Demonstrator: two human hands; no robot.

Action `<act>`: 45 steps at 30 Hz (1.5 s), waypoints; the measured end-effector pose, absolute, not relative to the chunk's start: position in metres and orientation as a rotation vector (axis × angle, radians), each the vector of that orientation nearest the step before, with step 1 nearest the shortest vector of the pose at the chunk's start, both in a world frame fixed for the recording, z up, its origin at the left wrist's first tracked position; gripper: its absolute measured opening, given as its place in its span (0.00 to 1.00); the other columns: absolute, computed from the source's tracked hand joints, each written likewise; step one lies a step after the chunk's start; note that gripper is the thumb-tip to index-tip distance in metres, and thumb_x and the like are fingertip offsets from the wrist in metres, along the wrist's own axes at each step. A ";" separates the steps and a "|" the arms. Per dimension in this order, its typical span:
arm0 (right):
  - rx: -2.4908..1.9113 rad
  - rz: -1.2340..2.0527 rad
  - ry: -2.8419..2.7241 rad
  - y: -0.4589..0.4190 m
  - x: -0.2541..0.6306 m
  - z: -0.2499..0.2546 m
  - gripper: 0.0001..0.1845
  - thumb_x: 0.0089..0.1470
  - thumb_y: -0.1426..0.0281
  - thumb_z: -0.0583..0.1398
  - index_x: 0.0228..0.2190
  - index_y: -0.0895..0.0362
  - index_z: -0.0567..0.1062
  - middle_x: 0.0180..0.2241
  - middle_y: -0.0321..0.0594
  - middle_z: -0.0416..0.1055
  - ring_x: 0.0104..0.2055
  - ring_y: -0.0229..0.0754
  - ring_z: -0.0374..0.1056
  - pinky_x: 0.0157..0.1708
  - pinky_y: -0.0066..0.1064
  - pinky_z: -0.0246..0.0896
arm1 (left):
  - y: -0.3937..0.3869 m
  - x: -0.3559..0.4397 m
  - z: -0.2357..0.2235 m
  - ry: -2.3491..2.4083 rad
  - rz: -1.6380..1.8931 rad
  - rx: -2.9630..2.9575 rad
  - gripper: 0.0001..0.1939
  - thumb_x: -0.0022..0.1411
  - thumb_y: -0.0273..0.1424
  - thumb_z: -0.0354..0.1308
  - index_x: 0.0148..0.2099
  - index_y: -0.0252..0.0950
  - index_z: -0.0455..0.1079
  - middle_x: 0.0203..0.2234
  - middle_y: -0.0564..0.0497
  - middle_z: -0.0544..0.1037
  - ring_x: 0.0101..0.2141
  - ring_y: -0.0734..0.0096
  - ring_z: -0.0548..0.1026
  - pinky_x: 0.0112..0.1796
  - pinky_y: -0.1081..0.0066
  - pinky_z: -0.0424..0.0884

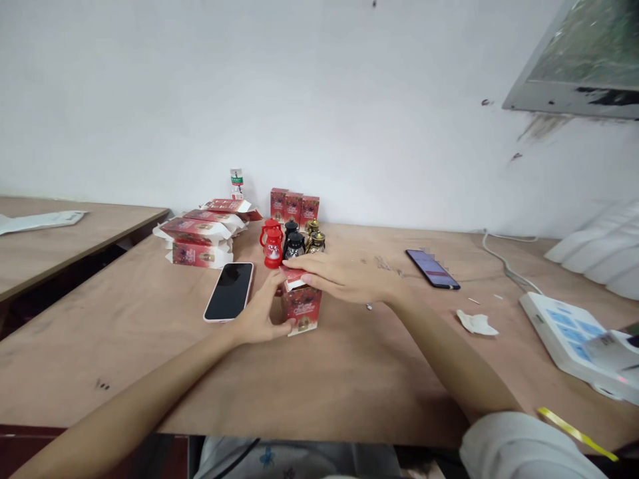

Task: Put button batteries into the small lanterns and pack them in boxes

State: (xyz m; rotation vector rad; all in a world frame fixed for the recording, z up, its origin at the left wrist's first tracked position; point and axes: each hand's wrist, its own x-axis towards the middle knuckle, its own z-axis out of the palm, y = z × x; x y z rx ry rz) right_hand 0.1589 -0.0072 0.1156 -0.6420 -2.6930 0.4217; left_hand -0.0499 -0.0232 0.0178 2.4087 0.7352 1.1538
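Note:
A small red printed carton (302,309) stands upright on the table in front of me. My left hand (262,313) grips its left side, thumb low on the front and fingers at the left edge. Flat across the top lies my right hand (344,273), fingers stretched out over the carton's flap, which looks partly folded down. Whatever is inside the carton is hidden. Just behind it stand small lanterns: red ones (273,246), black ones (294,245) and gold ones (316,242).
Flattened or open red cartons (200,233) are stacked at the left. Several closed cartons (294,205) stand by the wall. One phone (229,293) lies left of my hands, another phone (432,269) to the right. A power strip (564,332), crumpled tissue (476,323) and yellow strip (578,432) lie further right.

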 end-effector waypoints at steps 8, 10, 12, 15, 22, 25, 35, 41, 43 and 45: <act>-0.700 0.462 -2.684 0.001 0.159 0.109 0.26 0.60 0.55 0.50 0.58 0.48 0.60 0.61 0.36 0.55 0.63 0.48 0.50 0.61 0.49 0.48 | -0.017 -0.046 0.002 0.667 1.357 2.316 0.54 0.52 0.33 0.62 0.65 0.46 0.22 0.58 0.35 0.52 0.56 0.51 0.62 0.47 0.52 0.70; -0.820 0.489 -2.704 -0.002 0.162 0.108 0.34 0.55 0.50 0.53 0.60 0.48 0.55 0.64 0.39 0.48 0.66 0.54 0.44 0.61 0.51 0.47 | -0.017 -0.047 0.004 0.689 1.317 2.297 0.53 0.53 0.32 0.62 0.65 0.45 0.23 0.59 0.34 0.51 0.58 0.49 0.60 0.49 0.50 0.68; -0.881 0.487 -2.711 -0.007 0.164 0.107 0.42 0.51 0.47 0.56 0.62 0.48 0.51 0.65 0.42 0.42 0.66 0.58 0.38 0.60 0.54 0.46 | -0.019 -0.048 0.007 0.712 1.258 2.271 0.53 0.53 0.32 0.62 0.66 0.44 0.24 0.60 0.33 0.51 0.59 0.48 0.58 0.51 0.48 0.66; -0.857 0.412 -2.718 -0.015 0.163 0.102 0.48 0.48 0.47 0.59 0.63 0.50 0.46 0.66 0.46 0.36 0.67 0.60 0.34 0.60 0.56 0.42 | -0.020 -0.048 0.009 0.718 1.183 2.228 0.53 0.52 0.33 0.63 0.66 0.43 0.26 0.62 0.34 0.49 0.61 0.48 0.54 0.53 0.47 0.63; -0.793 0.319 -2.776 -0.019 0.160 0.102 0.46 0.49 0.54 0.62 0.62 0.48 0.48 0.65 0.42 0.42 0.66 0.59 0.38 0.61 0.53 0.42 | -0.017 -0.049 0.002 0.757 1.025 2.113 0.48 0.55 0.38 0.60 0.67 0.37 0.33 0.60 0.35 0.56 0.59 0.50 0.60 0.53 0.49 0.65; -0.813 0.326 -2.815 -0.018 0.158 0.110 0.40 0.51 0.56 0.60 0.61 0.46 0.51 0.63 0.44 0.50 0.62 0.57 0.52 0.56 0.47 0.54 | -0.016 -0.051 0.003 0.816 0.919 2.135 0.46 0.56 0.40 0.59 0.66 0.36 0.34 0.59 0.36 0.59 0.57 0.52 0.63 0.53 0.50 0.64; -1.058 0.342 -2.571 0.002 0.206 0.146 0.40 0.45 0.60 0.65 0.57 0.54 0.58 0.50 0.46 0.66 0.47 0.50 0.67 0.45 0.41 0.64 | -0.021 -0.047 0.006 1.095 0.231 2.739 0.37 0.61 0.51 0.45 0.64 0.32 0.50 0.63 0.35 0.53 0.63 0.47 0.50 0.60 0.45 0.43; -1.135 -0.017 -1.803 0.085 0.248 0.123 0.37 0.42 0.64 0.65 0.54 0.54 0.60 0.49 0.46 0.64 0.48 0.51 0.64 0.48 0.47 0.61 | -0.024 -0.045 0.001 1.076 0.178 2.783 0.35 0.64 0.49 0.40 0.66 0.36 0.45 0.64 0.38 0.47 0.64 0.53 0.44 0.60 0.46 0.39; -1.182 -0.046 -1.646 0.122 0.242 0.106 0.36 0.40 0.67 0.65 0.52 0.56 0.62 0.48 0.46 0.64 0.49 0.50 0.63 0.49 0.47 0.60 | -0.023 -0.045 0.000 1.069 0.186 2.797 0.35 0.64 0.49 0.40 0.66 0.36 0.44 0.64 0.38 0.47 0.64 0.53 0.45 0.60 0.46 0.40; -1.269 -0.005 -1.649 0.155 0.229 0.093 0.35 0.37 0.72 0.66 0.50 0.58 0.64 0.47 0.47 0.65 0.48 0.50 0.64 0.50 0.44 0.60 | -0.023 -0.046 -0.001 1.067 0.191 2.805 0.35 0.64 0.49 0.39 0.66 0.36 0.44 0.64 0.38 0.47 0.64 0.53 0.45 0.60 0.46 0.39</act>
